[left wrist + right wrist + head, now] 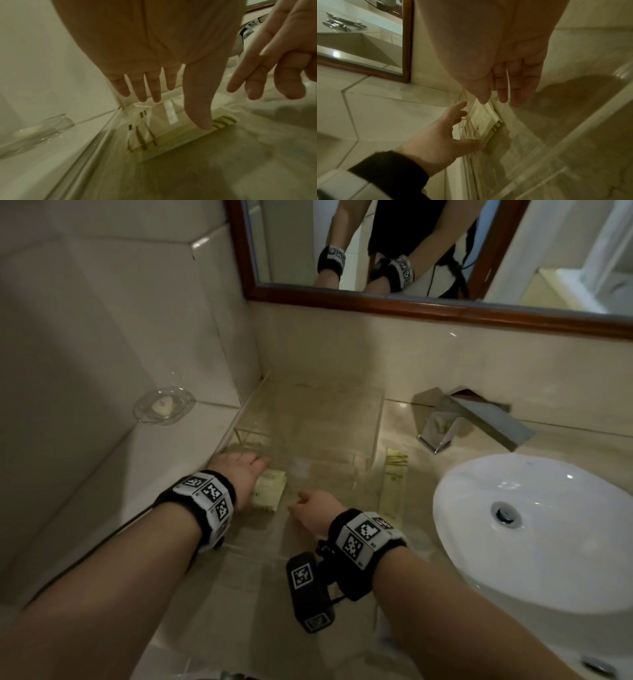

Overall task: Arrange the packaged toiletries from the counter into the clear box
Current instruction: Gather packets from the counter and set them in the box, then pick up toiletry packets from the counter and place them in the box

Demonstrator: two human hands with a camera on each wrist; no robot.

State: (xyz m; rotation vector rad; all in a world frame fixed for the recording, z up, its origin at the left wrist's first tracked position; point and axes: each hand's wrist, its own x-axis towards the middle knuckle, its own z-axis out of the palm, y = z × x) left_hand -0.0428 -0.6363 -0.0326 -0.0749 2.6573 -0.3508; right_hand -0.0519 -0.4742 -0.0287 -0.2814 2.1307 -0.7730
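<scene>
Small pale packet (270, 489) with gold stripes at one end, lying flat in the middle of the head view, at the near left corner of the clear box (373, 422). Inside the box or just in front of its wall: cannot tell, the plastic being see-through. Looks light, thin and bendy, likely a bit slippery. Best pinched at a short edge, or slid along flat.

Left hand (239, 470) just left of the packet, fingers straight and spread apart, thumb tip (204, 124) down at the striped end, nothing gripped. Right hand (313, 510) just to the lower right of the packet, fingers loose and a little apart, holding nothing.

Second packet (394, 484), long and thin, flat on the counter (404, 426) right of the box, between box and white sink (534, 529). Probably light and soft too; best lifted by the middle or one end.

Metal tap (469, 416) above the sink. Glass soap dish (163, 405) at the left. Mirror (428, 244) along the top.
</scene>
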